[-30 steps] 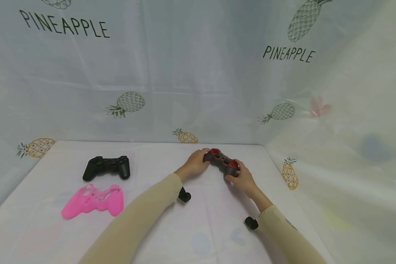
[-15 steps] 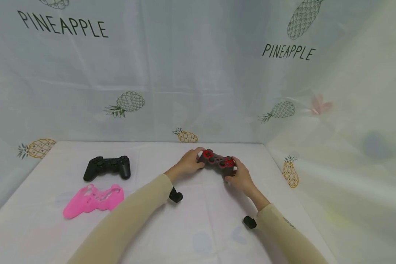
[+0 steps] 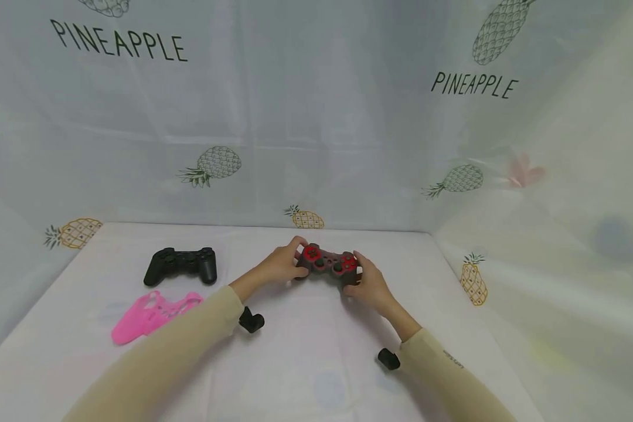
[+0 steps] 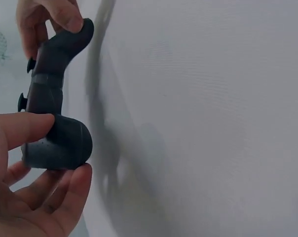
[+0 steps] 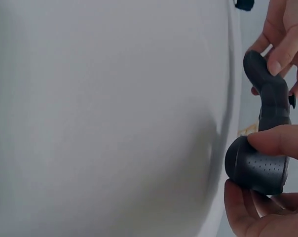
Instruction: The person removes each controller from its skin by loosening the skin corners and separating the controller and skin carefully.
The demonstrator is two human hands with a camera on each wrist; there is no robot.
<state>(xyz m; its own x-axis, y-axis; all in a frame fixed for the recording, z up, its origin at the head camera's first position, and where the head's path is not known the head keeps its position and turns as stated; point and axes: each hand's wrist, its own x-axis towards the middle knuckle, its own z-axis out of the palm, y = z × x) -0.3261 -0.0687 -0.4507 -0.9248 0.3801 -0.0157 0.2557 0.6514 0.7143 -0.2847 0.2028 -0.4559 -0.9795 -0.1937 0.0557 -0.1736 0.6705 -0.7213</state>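
Between both hands is a black game controller (image 3: 329, 263) with red button pads, its face tilted toward the head camera. My left hand (image 3: 281, 264) pinches the left grip, thumb on the near side and fingers behind it. At the opposite end, my right hand (image 3: 371, 286) holds the other grip the same way. In the left wrist view the controller (image 4: 60, 143) shows from its end, thumbsticks sticking out to the left, with a gap and a shadow between it and the white cloth. The right wrist view shows the dotted texture of the right grip (image 5: 260, 165).
A plain black controller (image 3: 181, 266) lies at the table's back left. Before it lies a pink silicone controller cover (image 3: 150, 316), partly hidden by the left sleeve (image 3: 163, 357). A pineapple-print curtain (image 3: 322, 129) hangs behind the white-covered table (image 3: 295, 369).
Both hands have carried the red-and-black controller to the left, the left hand farther. It has turned from a steep slant to nearly level. The left sleeve now covers more of the pink cover.
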